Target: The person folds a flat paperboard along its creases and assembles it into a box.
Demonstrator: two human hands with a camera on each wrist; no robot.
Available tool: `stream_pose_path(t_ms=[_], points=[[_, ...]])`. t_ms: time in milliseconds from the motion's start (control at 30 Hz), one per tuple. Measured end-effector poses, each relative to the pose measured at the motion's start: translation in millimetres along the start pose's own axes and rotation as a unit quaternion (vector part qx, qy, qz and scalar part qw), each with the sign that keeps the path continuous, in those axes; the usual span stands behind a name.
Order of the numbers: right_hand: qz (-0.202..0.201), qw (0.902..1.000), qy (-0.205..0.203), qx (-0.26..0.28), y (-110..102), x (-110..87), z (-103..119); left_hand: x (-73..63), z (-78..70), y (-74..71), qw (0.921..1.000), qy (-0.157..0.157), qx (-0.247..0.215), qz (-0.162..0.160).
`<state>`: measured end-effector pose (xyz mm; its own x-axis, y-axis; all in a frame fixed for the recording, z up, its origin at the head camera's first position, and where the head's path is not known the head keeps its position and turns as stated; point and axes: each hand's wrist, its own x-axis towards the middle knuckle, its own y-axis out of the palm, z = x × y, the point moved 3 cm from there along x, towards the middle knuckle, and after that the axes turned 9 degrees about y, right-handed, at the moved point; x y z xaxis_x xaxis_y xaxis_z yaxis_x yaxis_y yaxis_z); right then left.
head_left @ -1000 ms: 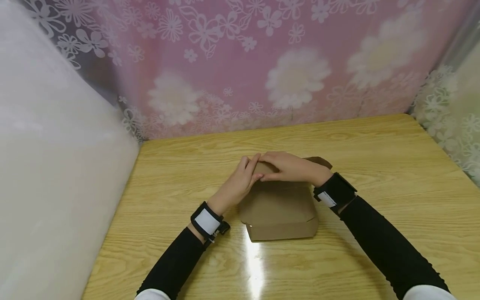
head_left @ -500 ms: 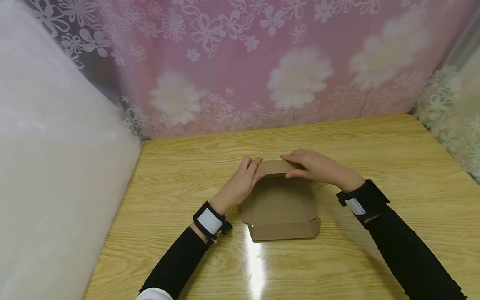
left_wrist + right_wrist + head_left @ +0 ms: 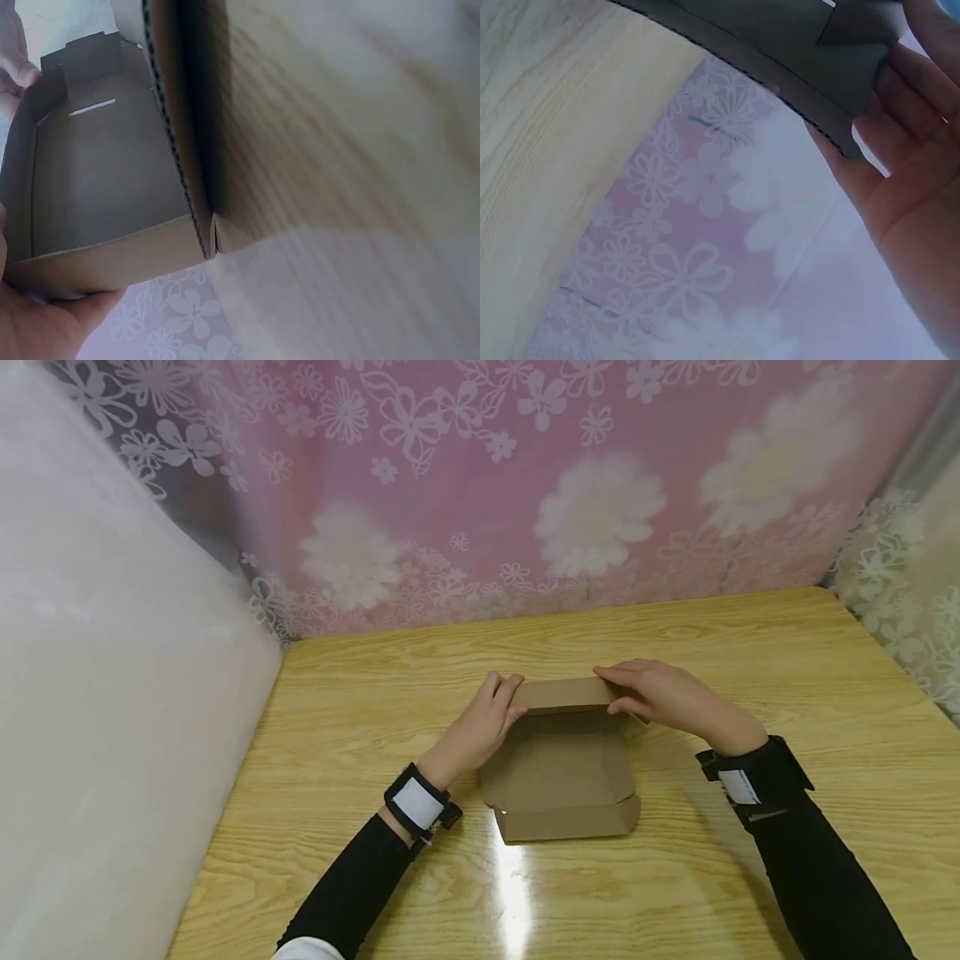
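A brown cardboard box (image 3: 566,768) lies on the table with its lid raised at the back. My left hand (image 3: 480,722) grips the left corner of the lid's upturned edge (image 3: 562,693), thumb on the near side. At the right corner of that same edge, my right hand (image 3: 671,702) pinches the cardboard between thumb and fingers. The left wrist view looks into the lid (image 3: 112,172), which has folded walls and a narrow slot. A bent side flap (image 3: 862,22) sits by the right hand's fingers in the right wrist view.
The wooden table (image 3: 360,727) reaches back to a pink floral curtain (image 3: 465,510). A white sheet-like surface (image 3: 112,677) rises along the left side. Pale patterned cloth (image 3: 907,585) hangs at the right.
My right hand has slid rightward along the lid's edge, from beside the left hand to the right corner. More of that edge shows between the hands. The left hand has stayed nearly still.
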<state>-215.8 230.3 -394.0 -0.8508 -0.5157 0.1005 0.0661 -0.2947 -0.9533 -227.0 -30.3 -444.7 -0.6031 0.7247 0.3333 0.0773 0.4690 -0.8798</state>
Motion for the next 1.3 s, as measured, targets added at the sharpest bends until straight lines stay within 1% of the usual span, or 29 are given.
stream_pose_path(t_ms=[133, 233, 333, 467, 600, 733, 800, 867, 1000, 1100, 1200, 1300], points=[[-0.008, 0.9999, 0.001, -0.013, 2, 0.1, 0, 0.1, -2.5, -0.1, 0.9997, -0.021, 0.011, 0.010], [-0.023, 0.9996, -0.003, -0.019, 4, 0.3, 0, 0.1, -4.2, -1.5, 0.9990, -0.026, 0.034, 0.012], [-0.045, 0.9986, -0.017, -0.020, 8, 0.5, -1, 0.4, -5.4, -3.3, 0.9976, -0.016, 0.066, 0.016], [-0.073, 0.9966, -0.033, -0.015, 13, -0.7, -3, 3.1, -8.5, -6.1, 0.9927, 0.007, 0.115, 0.037], [-0.085, 0.9957, -0.034, -0.016, 16, -1.6, -4, 10.5, -12.5, -6.8, 0.9835, 0.028, 0.164, 0.069], [-0.095, 0.9945, -0.039, -0.022, 18, -1.9, -5, 18.6, -15.5, -6.0, 0.9749, 0.039, 0.194, 0.101], [-0.099, 0.9940, -0.041, -0.026, 18, -2.5, -6, 21.7, -17.2, -5.9, 0.9731, 0.044, 0.198, 0.109], [-0.103, 0.9934, -0.042, -0.028, 18, -3.3, -7, 24.3, -18.5, -5.8, 0.9722, 0.053, 0.200, 0.111], [-0.114, 0.9920, -0.046, -0.032, 17, -5.5, -8, 29.4, -21.8, -5.5, 0.9708, 0.083, 0.202, 0.099], [-0.124, 0.9905, -0.049, -0.033, 16, -6.8, -8, 36.1, -25.2, -2.9, 0.9670, 0.109, 0.209, 0.096], [-0.133, 0.9893, -0.049, -0.032, 17, -7.2, -9, 45.8, -29.0, 2.2, 0.9642, 0.126, 0.208, 0.105], [-0.138, 0.9888, -0.048, -0.030, 19, -7.0, -10, 54.9, -32.8, 6.7, 0.9645, 0.123, 0.199, 0.123]])
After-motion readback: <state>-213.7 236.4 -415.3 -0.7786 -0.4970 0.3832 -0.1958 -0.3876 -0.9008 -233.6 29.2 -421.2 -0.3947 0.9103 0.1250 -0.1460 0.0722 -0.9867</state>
